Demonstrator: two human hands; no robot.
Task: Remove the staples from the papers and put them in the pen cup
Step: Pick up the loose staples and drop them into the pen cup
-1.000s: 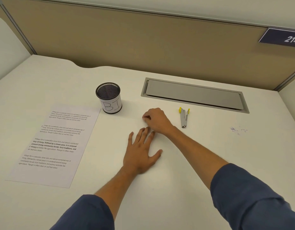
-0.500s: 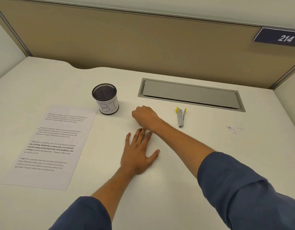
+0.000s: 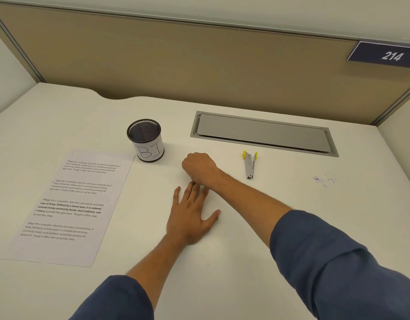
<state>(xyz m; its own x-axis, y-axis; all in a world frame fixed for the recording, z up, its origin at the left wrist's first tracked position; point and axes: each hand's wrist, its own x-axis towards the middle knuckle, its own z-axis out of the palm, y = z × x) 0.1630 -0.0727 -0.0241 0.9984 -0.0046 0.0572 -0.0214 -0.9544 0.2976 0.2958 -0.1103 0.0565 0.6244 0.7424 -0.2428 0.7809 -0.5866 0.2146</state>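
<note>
A black mesh pen cup [image 3: 145, 140] with a white label stands at the desk's middle left. In front of it and to the left lies a printed paper [image 3: 68, 204], flat. My right hand [image 3: 199, 168] hovers just right of the cup, knuckles up and fingers pinched shut. The staple in its fingertips is hidden under the hand. My left hand [image 3: 191, 215] lies palm down on the desk with its fingers spread, right below the right wrist. A grey staple remover [image 3: 249, 166] with yellow tips lies to the right of my right hand.
A grey cable hatch [image 3: 264, 133] is set into the desk behind the staple remover. Small purple marks [image 3: 323, 180] dot the desk at the right. A tan partition [image 3: 199, 65] with a "214" sign [image 3: 391, 56] closes off the back.
My right hand, still pinched shut, has moved left from beside the staple remover toward the pen cup. My left hand has stayed flat in place.
</note>
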